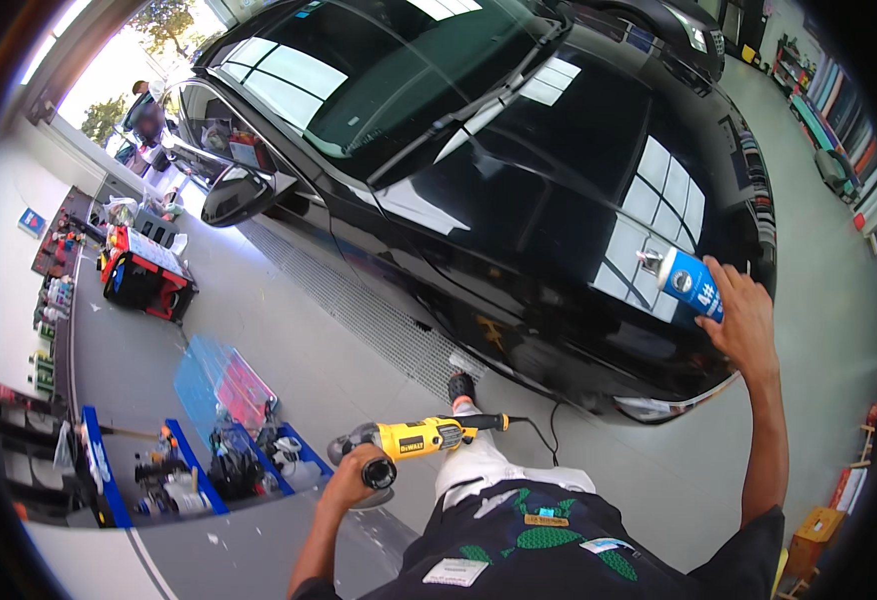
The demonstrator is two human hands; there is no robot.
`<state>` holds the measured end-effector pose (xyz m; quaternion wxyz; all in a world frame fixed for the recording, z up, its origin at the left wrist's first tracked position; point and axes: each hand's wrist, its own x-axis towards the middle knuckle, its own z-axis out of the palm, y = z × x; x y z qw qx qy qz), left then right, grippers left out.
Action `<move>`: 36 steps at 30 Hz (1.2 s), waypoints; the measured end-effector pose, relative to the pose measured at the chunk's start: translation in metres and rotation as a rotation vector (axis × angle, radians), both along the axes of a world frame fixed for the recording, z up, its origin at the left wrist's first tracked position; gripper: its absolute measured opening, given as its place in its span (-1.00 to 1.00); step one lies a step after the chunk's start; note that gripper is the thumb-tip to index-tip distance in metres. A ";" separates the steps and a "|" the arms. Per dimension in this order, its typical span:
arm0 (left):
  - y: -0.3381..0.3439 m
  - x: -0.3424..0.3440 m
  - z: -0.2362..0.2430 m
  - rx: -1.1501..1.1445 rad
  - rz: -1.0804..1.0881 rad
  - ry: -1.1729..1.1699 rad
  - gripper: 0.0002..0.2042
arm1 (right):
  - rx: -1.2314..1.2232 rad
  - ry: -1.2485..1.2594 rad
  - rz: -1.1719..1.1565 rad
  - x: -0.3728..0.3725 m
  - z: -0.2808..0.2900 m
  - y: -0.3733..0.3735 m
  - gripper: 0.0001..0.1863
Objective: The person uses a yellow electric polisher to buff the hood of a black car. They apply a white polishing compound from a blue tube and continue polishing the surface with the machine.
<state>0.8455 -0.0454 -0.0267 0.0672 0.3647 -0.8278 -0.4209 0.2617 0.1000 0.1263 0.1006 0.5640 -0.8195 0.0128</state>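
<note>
My left hand (357, 480) grips the front handle of a yellow and black rotary polisher (419, 437), held low at my left with its cord hanging behind. My right hand (742, 318) holds a blue and white bottle (692, 283), tilted with its top toward the left, over the glossy black car's hood (534, 200). Whether the bottle touches the paint, I cannot tell. Window reflections show on the hood.
A red-black tool bag (149, 270) stands left of the car by a grey counter (99, 362). Blue trays (109, 470) hold tools at lower left. A floor grating (349, 310) runs along the car. Another person (147, 120) is near the doorway. Shelves (819, 100) line the right wall.
</note>
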 end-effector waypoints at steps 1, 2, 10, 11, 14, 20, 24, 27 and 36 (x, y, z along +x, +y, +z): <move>-0.019 0.001 0.003 -0.028 0.011 0.039 -0.74 | 0.004 0.013 0.029 0.016 0.013 -0.042 -0.15; -0.039 0.003 -0.003 -0.058 -0.047 0.023 -0.74 | -0.014 0.071 0.090 0.031 0.023 -0.081 -0.16; -0.154 0.017 -0.042 -0.153 -0.176 -0.036 -0.77 | 0.218 0.443 0.387 0.101 0.026 -0.325 -0.22; -0.161 0.016 -0.052 -0.150 -0.201 -0.053 -0.77 | 0.278 0.515 0.408 0.103 0.029 -0.340 -0.25; -0.172 0.025 -0.084 -0.092 -0.160 -0.051 -0.77 | 0.449 0.630 0.441 0.103 0.027 -0.379 -0.40; -0.171 0.045 -0.128 0.040 -0.032 -0.062 -0.73 | 0.505 0.716 0.567 0.106 0.023 -0.417 -0.61; -0.157 0.050 -0.151 0.129 -0.004 -0.099 -0.69 | 0.459 0.759 0.649 0.101 0.014 -0.426 -0.66; -0.148 0.050 -0.161 0.161 0.080 -0.113 -0.66 | 0.407 0.771 0.662 0.095 0.016 -0.421 -0.69; -0.149 0.054 -0.190 0.130 0.134 -0.106 -0.69 | 0.506 0.867 0.428 0.101 0.061 -0.398 -0.51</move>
